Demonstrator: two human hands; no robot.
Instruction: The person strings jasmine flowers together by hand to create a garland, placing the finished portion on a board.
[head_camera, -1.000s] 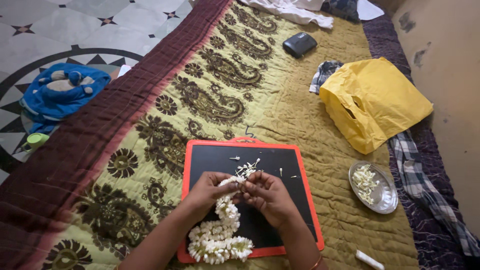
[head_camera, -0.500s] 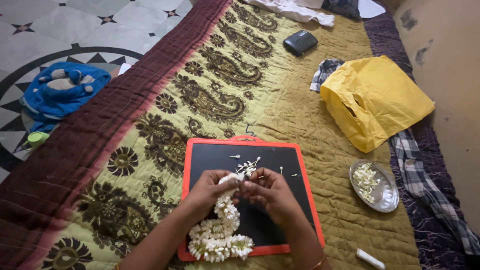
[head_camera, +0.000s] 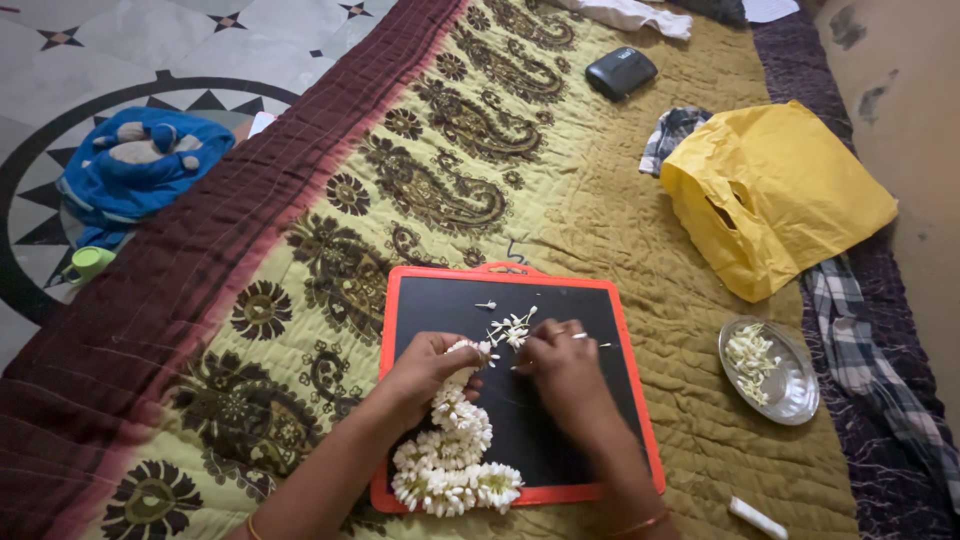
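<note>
On black slate board (head_camera: 540, 400), left hand (head_camera: 425, 368) fingers pinch knobbly white flower garland (head_camera: 450, 450); right hand (head_camera: 562, 362) fingers pinch loose buds (head_camera: 512, 330).

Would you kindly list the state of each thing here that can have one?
flower garland: part-strung, coiled on slate, top end pinched by left hand
right hand: fingers on loose buds
slate: flat on quilt
steel plate: holds buds
yellow bag: lying slack, open
</note>
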